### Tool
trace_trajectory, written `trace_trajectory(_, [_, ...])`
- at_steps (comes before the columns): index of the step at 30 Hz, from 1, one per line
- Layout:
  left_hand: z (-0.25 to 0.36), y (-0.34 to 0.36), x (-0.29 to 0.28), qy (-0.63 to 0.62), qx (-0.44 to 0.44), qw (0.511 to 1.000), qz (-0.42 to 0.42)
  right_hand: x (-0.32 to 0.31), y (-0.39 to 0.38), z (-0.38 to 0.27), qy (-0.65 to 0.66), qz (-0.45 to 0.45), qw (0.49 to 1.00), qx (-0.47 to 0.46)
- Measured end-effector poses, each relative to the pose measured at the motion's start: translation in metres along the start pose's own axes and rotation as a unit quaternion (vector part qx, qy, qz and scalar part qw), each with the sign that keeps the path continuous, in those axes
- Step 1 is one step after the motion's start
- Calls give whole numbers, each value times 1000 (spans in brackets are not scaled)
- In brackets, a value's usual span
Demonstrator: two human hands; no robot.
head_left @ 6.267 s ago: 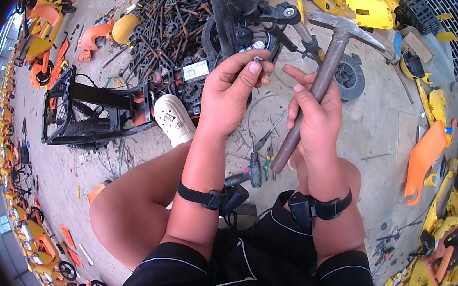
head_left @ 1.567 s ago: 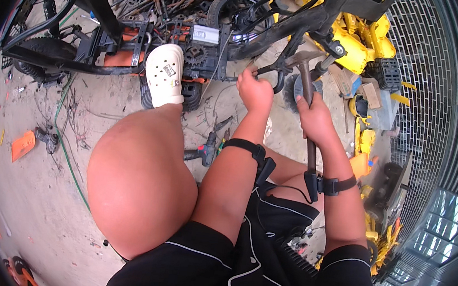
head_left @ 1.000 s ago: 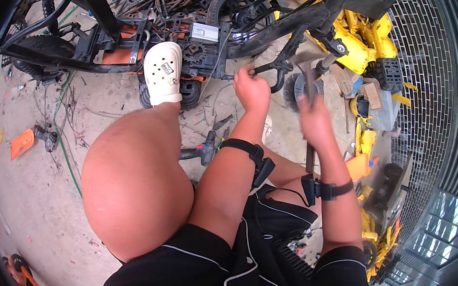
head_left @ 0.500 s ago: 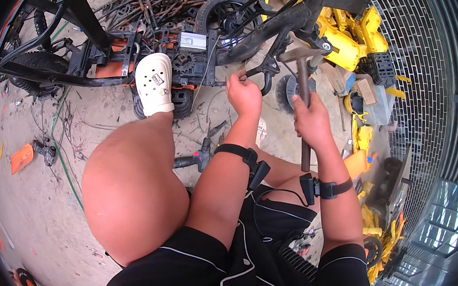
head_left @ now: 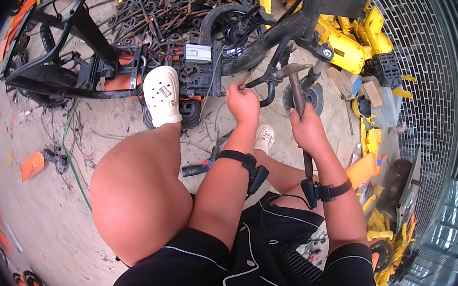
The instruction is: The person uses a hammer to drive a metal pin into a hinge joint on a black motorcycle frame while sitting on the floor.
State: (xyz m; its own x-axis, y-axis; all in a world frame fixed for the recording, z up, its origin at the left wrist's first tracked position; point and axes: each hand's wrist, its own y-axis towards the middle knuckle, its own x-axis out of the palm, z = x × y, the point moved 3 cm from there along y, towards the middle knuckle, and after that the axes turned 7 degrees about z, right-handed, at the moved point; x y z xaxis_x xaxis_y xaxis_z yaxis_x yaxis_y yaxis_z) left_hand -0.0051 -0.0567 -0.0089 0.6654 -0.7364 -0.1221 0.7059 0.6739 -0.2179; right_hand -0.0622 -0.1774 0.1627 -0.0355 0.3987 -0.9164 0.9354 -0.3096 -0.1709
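Observation:
My right hand (head_left: 305, 128) is wrapped round the handle of a hammer (head_left: 298, 94). The hammer's head is close to a bent black bracket (head_left: 271, 78) on the frame of a stripped vehicle (head_left: 259, 47); I cannot tell whether they touch. My left hand (head_left: 243, 106) is closed in a pinch just below that bracket. A thin, rod-like piece seems to stick up from its fingers, too small to name. My left foot, in a white clog (head_left: 162, 97), rests on the frame beside a black sprocket-like part.
A heap of rusty metal parts (head_left: 171, 1) lies behind the vehicle. Yellow plastic panels (head_left: 339, 45) are piled along the right, near a mesh wall. A cordless drill (head_left: 204, 165) lies on the floor between my legs. A green cable (head_left: 71, 164) crosses the floor at left.
The hammer's head has come down and left, closer to the bracket. My left hand stays closed near the same spot. The whole view has shifted slightly.

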Motion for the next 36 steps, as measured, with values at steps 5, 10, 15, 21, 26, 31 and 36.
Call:
trace_trajectory(5, [7, -31, -2, -67, 54, 994, -72, 4, -4, 9, 80, -20, 996, 36])
trace_trajectory(10, [16, -61, -11, -18, 136, 981, -136, -2, -9, 14, 195, 18, 980, 34])
trace_trajectory(15, [13, -49, -9, 34, 113, 981, -155, -19, -19, -8, 409, 84, 908, -18])
trace_trajectory(21, [12, -47, -5, 72, 96, 974, -193, -22, 10, -12, 166, 50, 984, 49])
trace_trajectory(26, [4, -44, -2, 98, 109, 967, -208, -17, 27, -16, 41, 74, 996, -42])
trace_trajectory(31, [0, -39, -8, 92, 133, 970, -184, -19, 18, -38, 36, 116, 992, -30])
trace_trajectory(36, [0, -41, -4, 79, 154, 969, -177, 7, 24, -20, -53, 63, 996, -44])
